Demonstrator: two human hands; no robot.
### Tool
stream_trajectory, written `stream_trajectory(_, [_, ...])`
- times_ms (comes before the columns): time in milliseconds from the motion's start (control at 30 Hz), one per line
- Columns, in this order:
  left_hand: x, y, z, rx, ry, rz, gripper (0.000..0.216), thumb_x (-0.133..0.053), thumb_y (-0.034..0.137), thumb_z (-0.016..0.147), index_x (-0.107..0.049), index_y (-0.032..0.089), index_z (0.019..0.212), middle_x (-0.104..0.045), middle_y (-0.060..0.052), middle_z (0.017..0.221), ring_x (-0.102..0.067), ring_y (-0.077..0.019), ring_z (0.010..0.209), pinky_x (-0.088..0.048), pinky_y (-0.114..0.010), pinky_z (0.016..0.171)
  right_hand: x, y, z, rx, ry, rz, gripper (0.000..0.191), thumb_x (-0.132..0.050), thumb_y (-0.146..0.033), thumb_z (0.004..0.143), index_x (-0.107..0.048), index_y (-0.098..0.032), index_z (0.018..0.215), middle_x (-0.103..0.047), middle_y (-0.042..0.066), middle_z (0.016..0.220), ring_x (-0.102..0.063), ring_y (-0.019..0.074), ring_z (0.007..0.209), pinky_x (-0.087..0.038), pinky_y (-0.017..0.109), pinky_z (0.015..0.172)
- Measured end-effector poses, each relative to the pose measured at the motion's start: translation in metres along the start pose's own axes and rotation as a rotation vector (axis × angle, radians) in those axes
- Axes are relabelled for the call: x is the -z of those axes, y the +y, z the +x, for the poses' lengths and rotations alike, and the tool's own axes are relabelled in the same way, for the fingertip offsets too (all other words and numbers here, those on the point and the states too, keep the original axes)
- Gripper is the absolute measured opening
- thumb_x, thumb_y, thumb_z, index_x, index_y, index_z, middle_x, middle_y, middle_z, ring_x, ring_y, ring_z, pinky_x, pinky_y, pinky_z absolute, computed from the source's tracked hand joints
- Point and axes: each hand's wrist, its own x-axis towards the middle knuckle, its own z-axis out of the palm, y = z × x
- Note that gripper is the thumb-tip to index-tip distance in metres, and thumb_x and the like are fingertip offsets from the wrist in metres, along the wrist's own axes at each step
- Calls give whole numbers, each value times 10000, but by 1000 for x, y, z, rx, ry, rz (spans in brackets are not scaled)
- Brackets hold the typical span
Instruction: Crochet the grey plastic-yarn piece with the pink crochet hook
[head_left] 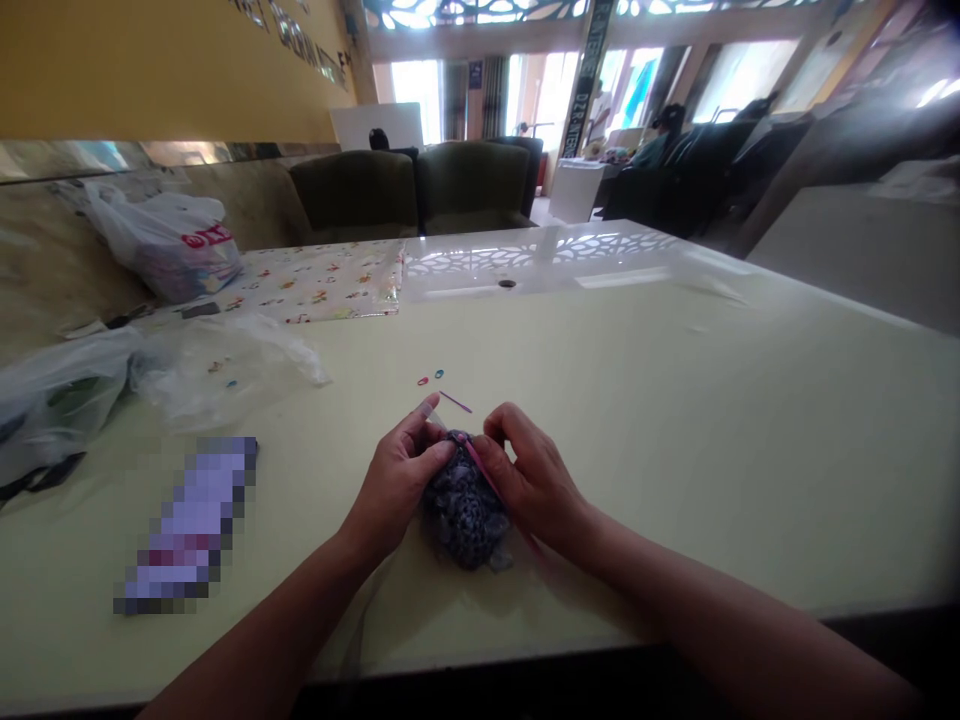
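Taken with the dark crocheted piece as the middle of the clock and twelve on the far side, the pale desk (pixel 675 420) spreads all round. Beyond its far edge, at twelve, stand two dark chairs (pixel 474 190). At eleven, a patterned sheet (pixel 322 280) covers part of the desk; between ten and eleven, a white shopping bag (pixel 180 245) with red lettering stands against the wall. A clear plastic bag (pixel 232 370) lies crumpled at ten, and a purple object (pixel 195 525), blurred into blocks, lies at nine.

The left hand (pixel 401 470) comes in at ten, its thumb and fingers pinching the top edge of the crocheted piece (pixel 465 515), forefinger stretched upward. The right hand (pixel 532 465) sits at two, fingers bent, pinching a slim pink rod (pixel 481 467) whose upper end meets that same edge. The piece itself is near the desk's front side, between both hands.

Just past the fingers, at twelve, lies a thin purple stick (pixel 455 402); slightly farther, towards eleven, are a red clip (pixel 423 381) and a blue clip (pixel 439 374).
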Motion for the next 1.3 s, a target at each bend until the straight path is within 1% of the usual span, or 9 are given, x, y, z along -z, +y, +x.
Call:
stream_trajectory(167, [1,0,2,-28,29,10,828,-723,263,788,-368,175,1531,-589,16,875,-552,-135,859,-414,-296,900,6,-10,-2,76,-51,-148,244,-571,-320,919,-501,-190,726,-515,33,810,-487,157,734,-388,291,651])
stream_trajectory(300, [2,-1,2,-68,37,78,789,-707,269,800,-394,193,1520,-571,20,864,-546,-132,843,-425,-305,896,2,-7,-2,74,-69,-151,233,-521,-240,939,-497,-188,713,-527,30,790,-486,144,707,-378,274,629])
stream_trajectory(467, [-2,-1,-2,-167,2,278,735,-687,257,815,-431,189,1501,-559,22,832,-527,-136,821,-430,-303,863,0,-3,-3,38,-46,-60,176,-487,-243,977,-509,-197,808,-543,-8,721,-453,119,628,-365,258,611])
stream_trajectory(633, [-5,0,-7,-215,-53,359,693,-671,256,839,-448,191,1492,-559,19,823,-527,-140,804,-438,-301,842,5,-4,0,-34,-3,-2,72,-562,-252,933,-606,-196,923,-597,24,895,-516,121,718,-400,251,659])
stream_trajectory(800, [-5,1,-8,-145,-16,206,591,-676,326,861,-543,225,1428,-642,-12,893,-573,-159,876,-446,-316,894,7,-4,4,-176,-198,160,357,-556,-337,916,-427,-187,618,-418,-44,592,-363,94,571,-293,236,531])
stream_trajectory(900, [-3,3,-7,-101,71,83,525,-717,339,829,-638,213,1333,-660,-4,845,-568,-142,810,-454,-295,829,6,-7,3,-167,-255,207,382,-546,-355,912,-371,-194,612,-379,-51,584,-333,91,569,-274,237,524])
stream_trajectory(1067, [3,6,-1,-170,184,-28,474,-765,263,775,-701,201,1241,-618,27,783,-520,-100,738,-440,-258,822,3,-8,1,-157,-351,269,377,-533,-366,913,-377,-193,616,-378,-51,588,-334,89,576,-283,231,528])
stream_trajectory(1167, [6,9,1,-140,93,-48,555,-741,279,808,-621,224,1347,-623,23,829,-538,-103,771,-442,-263,835,2,-6,2,-207,-344,332,376,-545,-392,908,-408,-186,626,-378,-49,608,-328,88,590,-287,223,526])
stream_trajectory(1300, [7,11,-1,-51,-118,-77,818,-745,240,795,-377,304,1523,-662,1,946,-594,-145,903,-449,-294,861,4,-5,3,-284,-253,418,362,-582,-433,894,-487,-175,659,-429,-33,646,-369,96,623,-313,223,541])
